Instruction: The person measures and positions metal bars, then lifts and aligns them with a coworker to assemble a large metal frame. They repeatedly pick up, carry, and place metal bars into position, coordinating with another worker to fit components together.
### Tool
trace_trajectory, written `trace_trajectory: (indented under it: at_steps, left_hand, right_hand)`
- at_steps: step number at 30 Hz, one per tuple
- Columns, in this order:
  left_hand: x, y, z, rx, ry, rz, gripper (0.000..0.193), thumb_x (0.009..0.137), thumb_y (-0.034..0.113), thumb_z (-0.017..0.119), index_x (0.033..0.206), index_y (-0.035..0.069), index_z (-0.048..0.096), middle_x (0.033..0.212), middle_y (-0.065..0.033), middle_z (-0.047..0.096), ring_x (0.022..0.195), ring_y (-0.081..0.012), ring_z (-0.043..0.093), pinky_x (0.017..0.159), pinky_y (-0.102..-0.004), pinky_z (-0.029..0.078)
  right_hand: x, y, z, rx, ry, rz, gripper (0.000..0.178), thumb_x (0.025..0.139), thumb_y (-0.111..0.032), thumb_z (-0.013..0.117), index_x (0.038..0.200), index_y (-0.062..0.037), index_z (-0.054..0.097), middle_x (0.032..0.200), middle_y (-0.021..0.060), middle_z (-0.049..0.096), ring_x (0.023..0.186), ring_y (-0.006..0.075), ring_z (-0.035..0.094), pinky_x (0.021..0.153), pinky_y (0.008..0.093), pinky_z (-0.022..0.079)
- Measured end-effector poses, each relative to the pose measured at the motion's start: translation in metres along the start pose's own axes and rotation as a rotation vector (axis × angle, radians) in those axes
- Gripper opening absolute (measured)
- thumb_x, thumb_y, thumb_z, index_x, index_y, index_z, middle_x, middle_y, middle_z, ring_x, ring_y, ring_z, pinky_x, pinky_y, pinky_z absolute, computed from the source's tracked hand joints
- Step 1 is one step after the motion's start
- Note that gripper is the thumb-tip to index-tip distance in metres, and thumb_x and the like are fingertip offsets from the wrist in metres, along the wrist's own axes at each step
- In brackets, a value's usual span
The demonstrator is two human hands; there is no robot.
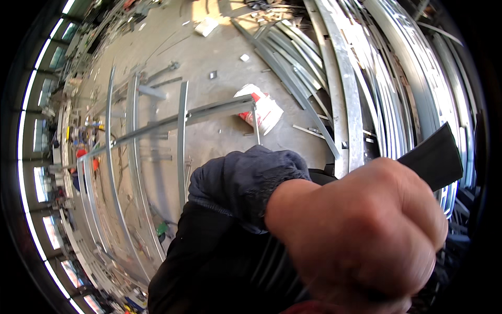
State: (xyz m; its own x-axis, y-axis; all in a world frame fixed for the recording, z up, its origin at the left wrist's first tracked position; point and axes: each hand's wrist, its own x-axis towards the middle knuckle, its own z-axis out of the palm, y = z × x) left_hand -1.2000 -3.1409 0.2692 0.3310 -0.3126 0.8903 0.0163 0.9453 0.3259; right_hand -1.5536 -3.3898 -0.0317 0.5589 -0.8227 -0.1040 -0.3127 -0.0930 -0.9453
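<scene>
I can see one bare hand (366, 225), one dark-blue cuff (257, 189), one black strip (435, 158), one red-and-white bucket (267, 111) and one small dark square (213, 75) on the floor (209, 57); the metal lengths (345, 89) heaped on the right are too many to count.

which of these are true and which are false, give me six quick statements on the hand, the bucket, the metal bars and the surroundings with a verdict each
1. The hand near the camera is bare. True.
2. The flat strip showing beyond the hand is bright yellow. False: it is black.
3. The end of one metal bar overlaps the bucket in this view. True.
4. The bucket is plain blue. False: it is white and red.
5. The upper right shows nothing but bare floor. False: many long metal bars lie there.
6. A row of bright windows runs along the left edge. True.
</scene>
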Motion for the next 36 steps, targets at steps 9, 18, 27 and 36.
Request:
trace_trajectory:
  at_steps: [9,18,27,36]
  left_hand:
    - [0.000,-0.055,0.040,-0.329,-0.041,-0.030,0.020,0.089,0.007,0.074,0.075,0.002,0.062,0.071,-0.0103,0.057,0.055,-0.0213,0.053,0.047,-0.0333,0.040]
    - [-0.024,-0.073,0.102,-0.676,-0.009,-0.122,0.020,0.093,0.007,0.069,0.075,0.000,0.064,0.070,-0.0119,0.057,0.053,-0.0229,0.053,0.046,-0.0338,0.042]
    - [-0.028,-0.080,0.128,-0.140,0.011,-0.086,0.040,0.085,0.028,0.070,0.059,0.013,0.043,0.065,-0.0016,0.046,0.049,-0.0245,0.046,0.044,-0.0361,0.033]
    - [-0.153,-0.224,0.071,0.334,-0.511,-0.624,0.068,0.078,0.037,0.089,0.126,0.003,0.056,0.115,-0.0133,0.056,0.105,-0.0213,0.058,0.095,-0.0376,0.050]
  right_hand:
    - [-0.045,-0.028,-0.001,-0.020,0.037,0.011,0.068,0.076,-0.019,0.082,0.134,0.0036,0.055,0.128,0.0108,0.062,0.118,0.0241,0.059,0.105,0.0377,0.045]
    - [-0.103,-0.015,-0.013,-0.092,0.032,0.048,0.042,0.069,-0.007,0.076,0.109,0.0049,0.069,0.104,0.0114,0.071,0.096,0.0246,0.066,0.090,0.0382,0.052]
    - [-0.142,0.003,-0.030,-0.338,-0.097,0.238,0.032,0.085,-0.031,0.077,0.106,-0.0065,0.079,0.103,0.0126,0.077,0.095,0.0260,0.072,0.088,0.0383,0.055]
    - [-0.176,0.014,-0.047,-0.255,0.075,0.167,0.026,0.068,-0.017,0.082,0.087,0.0012,0.079,0.096,0.0129,0.075,0.090,0.0282,0.069,0.084,0.0403,0.054]
